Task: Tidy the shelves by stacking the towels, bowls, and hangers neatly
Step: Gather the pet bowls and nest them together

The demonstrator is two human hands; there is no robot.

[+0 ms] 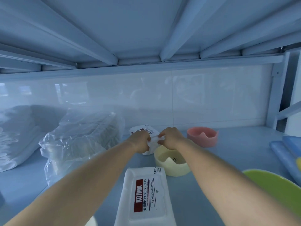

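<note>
Both hands close on a white packet (153,141) of towels or wipes at the middle rear of the shelf (228,154). The left hand (140,141) curls round its left edge and the right hand (171,137) pinches its right edge. A printed label shows at the packet's far end. A grip on opposite edges keeps a soft, flat packet level, which suits lifting or squaring it for a stack; whether it rests on the shelf or is raised cannot be told.

Just beside the right wrist, touching or nearly touching the packet, stands a yellow bowl (172,163) with a notched rim. A matching pink bowl (202,137) stands apart, farther back and to the right, and a green bowl (276,190) lies at the near right edge. The bowls are not yet nested.

A flat Kojima wet-tissue pack (143,193) lies between the forearms, label up. To the left sits a crumpled clear plastic bag (81,139) of pale contents, then stacked white bundles (14,136). Blue items (286,154) lie at far right.
</note>
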